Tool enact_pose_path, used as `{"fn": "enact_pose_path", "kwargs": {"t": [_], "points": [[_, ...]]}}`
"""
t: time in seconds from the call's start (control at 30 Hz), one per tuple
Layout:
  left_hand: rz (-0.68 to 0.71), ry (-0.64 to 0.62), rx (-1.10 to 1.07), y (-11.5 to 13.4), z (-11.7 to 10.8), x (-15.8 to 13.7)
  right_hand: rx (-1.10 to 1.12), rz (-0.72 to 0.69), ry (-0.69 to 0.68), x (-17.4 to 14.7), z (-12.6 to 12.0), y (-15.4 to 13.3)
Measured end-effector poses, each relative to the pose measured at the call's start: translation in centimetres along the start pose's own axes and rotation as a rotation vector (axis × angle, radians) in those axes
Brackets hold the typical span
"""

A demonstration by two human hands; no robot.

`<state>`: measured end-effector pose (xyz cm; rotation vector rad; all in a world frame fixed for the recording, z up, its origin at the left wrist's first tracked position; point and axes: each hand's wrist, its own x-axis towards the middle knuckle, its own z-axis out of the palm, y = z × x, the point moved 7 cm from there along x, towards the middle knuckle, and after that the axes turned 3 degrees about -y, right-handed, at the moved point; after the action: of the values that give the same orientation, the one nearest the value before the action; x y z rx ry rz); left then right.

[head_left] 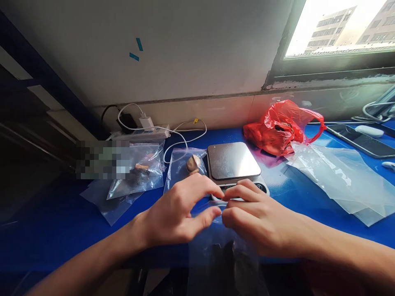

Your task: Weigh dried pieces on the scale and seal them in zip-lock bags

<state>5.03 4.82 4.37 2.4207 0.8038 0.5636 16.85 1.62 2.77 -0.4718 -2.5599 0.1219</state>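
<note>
A clear zip bag (226, 263) hangs in front of the table's near edge, with dark pieces visible low inside it. My right hand (257, 216) has its fingers curled closed at the bag's top edge and holds it there. Close against it, my left hand (185, 207) has its thumb and index finger apart in a C shape over the bag's opening. Its other fingers are hidden behind the hand. Just beyond both hands stands a kitchen scale (233, 161) with a bare metal plate; its display is partly covered by my fingers.
Left of the scale lies a bag holding a round tan piece (193, 163). Further left are more filled bags (138, 170) and a power strip (148, 133) with a white cable. On the right sit a red plastic bag (274, 129), flat clear bags (342, 176) and a phone (361, 140).
</note>
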Motion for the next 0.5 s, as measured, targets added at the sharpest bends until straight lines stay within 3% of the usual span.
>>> {"fn": "enact_pose_path", "kwargs": {"t": [0.1, 0.2, 0.4, 0.5], "points": [[0.097, -0.065, 0.035, 1.0, -0.1, -0.7, 0.014, 0.071, 0.138, -0.2, -1.0, 0.9], [0.008, -0.069, 0.086, 0.3, -0.8, -0.8, 0.006, 0.148, 0.267, -0.4, -2.1, 1.8], [0.020, -0.055, 0.113, 0.5, -2.1, -0.4, 0.125, 0.533, 0.463, -1.7, -4.1, 5.1], [-0.076, 0.062, 0.063, -0.5, -3.5, -0.5, 0.253, 0.496, 0.624, -2.4, -5.2, 6.1]]}}
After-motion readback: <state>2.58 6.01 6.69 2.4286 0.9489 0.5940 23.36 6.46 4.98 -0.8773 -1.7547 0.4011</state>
